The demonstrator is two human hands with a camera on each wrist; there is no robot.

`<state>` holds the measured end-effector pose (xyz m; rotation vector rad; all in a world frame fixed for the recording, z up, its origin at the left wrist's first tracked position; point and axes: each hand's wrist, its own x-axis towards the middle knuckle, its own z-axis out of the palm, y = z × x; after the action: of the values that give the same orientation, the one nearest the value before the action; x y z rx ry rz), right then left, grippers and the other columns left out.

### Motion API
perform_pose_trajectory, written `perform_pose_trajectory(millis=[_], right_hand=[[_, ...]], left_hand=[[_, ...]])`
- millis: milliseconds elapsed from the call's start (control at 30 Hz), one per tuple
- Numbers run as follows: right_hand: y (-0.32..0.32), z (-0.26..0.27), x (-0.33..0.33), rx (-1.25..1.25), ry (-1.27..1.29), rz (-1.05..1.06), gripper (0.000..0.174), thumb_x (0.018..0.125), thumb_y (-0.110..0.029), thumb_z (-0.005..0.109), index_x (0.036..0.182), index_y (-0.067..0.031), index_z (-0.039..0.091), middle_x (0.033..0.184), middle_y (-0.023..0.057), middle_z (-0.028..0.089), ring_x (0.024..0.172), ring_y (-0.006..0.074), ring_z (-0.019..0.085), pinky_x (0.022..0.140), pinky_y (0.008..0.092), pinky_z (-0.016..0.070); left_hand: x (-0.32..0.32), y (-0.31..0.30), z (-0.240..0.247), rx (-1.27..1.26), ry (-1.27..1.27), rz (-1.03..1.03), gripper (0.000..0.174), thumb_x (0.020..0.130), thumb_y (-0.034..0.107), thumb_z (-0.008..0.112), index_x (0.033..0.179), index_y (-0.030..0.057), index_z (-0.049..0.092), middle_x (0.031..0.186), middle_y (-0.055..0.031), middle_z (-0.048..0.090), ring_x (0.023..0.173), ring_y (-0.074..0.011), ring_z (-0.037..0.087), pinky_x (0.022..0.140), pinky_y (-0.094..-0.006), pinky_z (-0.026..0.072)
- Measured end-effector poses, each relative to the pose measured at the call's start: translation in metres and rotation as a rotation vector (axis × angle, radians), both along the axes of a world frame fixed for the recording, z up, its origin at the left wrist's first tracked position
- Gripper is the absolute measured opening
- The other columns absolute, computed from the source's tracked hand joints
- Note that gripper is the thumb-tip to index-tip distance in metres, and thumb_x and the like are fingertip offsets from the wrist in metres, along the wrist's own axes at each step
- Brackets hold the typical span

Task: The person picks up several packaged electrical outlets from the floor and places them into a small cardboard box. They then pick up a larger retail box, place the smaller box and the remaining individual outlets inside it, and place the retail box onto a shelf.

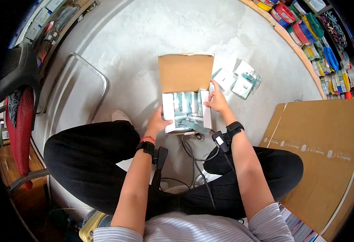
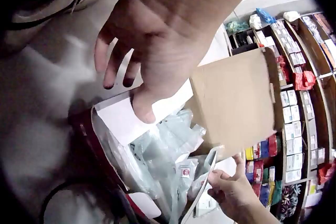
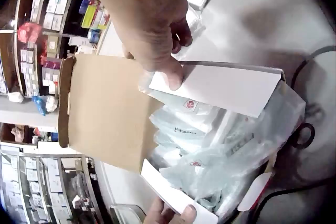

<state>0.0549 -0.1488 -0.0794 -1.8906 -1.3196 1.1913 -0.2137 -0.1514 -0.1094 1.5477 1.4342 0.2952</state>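
An open cardboard box (image 1: 186,73) stands on the floor in front of me, its brown lid raised at the far side. Several clear plastic-wrapped packets (image 1: 187,103) fill it; the wrapping covers most of what is inside. My left hand (image 1: 157,122) holds the white left side flap (image 2: 118,119), thumb over the flap and fingers outside the box. On the opposite side my right hand (image 1: 218,101) grips the right side flap (image 3: 226,88), with its thumb on the white face and its fingers beyond the outer edge.
Several small white boxes (image 1: 241,82), some in plastic, lie right of the open box. Black cables (image 1: 193,157) run below it. A large flat carton (image 1: 314,157) is at right. Wire spools (image 1: 302,32) fill a shelf; a metal tube frame (image 1: 100,76) and red chair (image 1: 19,133) are left.
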Motion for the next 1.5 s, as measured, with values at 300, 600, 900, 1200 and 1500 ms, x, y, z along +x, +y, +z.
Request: perform_pose_trajectory(millis=[300,600,900,1200,1500], right_hand=[[-0.016,-0.007,0.032,-0.285,0.711,-0.047,0.032,0.072,0.002,0.047,0.102,-0.0068,0.054,0.089,0.0034,0.051,0.069,0.0072,0.049,0.063,0.0231,0.0424],[-0.047,-0.01,-0.001,-0.049,-0.339,-0.029,0.059,0.062,-0.031,0.066,0.109,-0.006,0.04,0.074,0.0141,0.054,0.072,0.0225,0.055,0.064,0.0325,0.0421],[-0.072,0.042,0.003,-0.706,0.253,-0.035,0.06,0.063,-0.046,0.065,0.089,0.0058,0.051,0.075,0.0164,0.058,0.055,0.0176,0.058,0.042,0.0245,0.0472],[-0.09,0.022,-0.014,-0.395,0.305,-0.249,0.022,0.07,-0.012,0.063,0.08,0.0063,0.054,0.07,0.0127,0.059,0.057,0.0157,0.058,0.048,0.0221,0.0493],[-0.093,0.006,-0.022,-0.367,0.241,-0.341,0.018,0.068,-0.008,0.064,0.063,0.0059,0.053,0.057,0.0136,0.056,0.045,0.0164,0.056,0.039,0.0253,0.0462]], left_hand=[[-0.021,-0.003,0.002,-0.531,0.019,0.158,0.046,0.071,0.038,0.057,0.099,0.0024,0.052,0.086,-0.0109,0.059,0.069,-0.0194,0.059,0.053,-0.0237,0.0434],[-0.021,-0.001,0.072,-0.987,-0.157,-0.014,0.049,0.078,0.045,0.047,0.099,0.0009,0.048,0.084,-0.009,0.059,0.064,-0.0094,0.056,0.05,-0.0168,0.0431],[-0.018,-0.013,0.033,-0.724,-0.308,0.037,0.021,0.079,0.018,0.055,0.08,-0.0021,0.05,0.077,-0.0152,0.06,0.063,-0.0148,0.059,0.05,-0.0195,0.0452],[-0.015,-0.019,0.016,-0.574,-0.302,0.111,0.022,0.078,0.015,0.056,0.079,-0.0061,0.051,0.074,-0.0156,0.059,0.062,-0.0153,0.059,0.048,-0.0194,0.0448],[-0.009,-0.025,0.014,-0.59,-0.185,0.152,0.031,0.077,0.014,0.056,0.088,-0.0125,0.046,0.074,-0.0187,0.058,0.061,-0.0207,0.06,0.047,-0.0239,0.0475]])
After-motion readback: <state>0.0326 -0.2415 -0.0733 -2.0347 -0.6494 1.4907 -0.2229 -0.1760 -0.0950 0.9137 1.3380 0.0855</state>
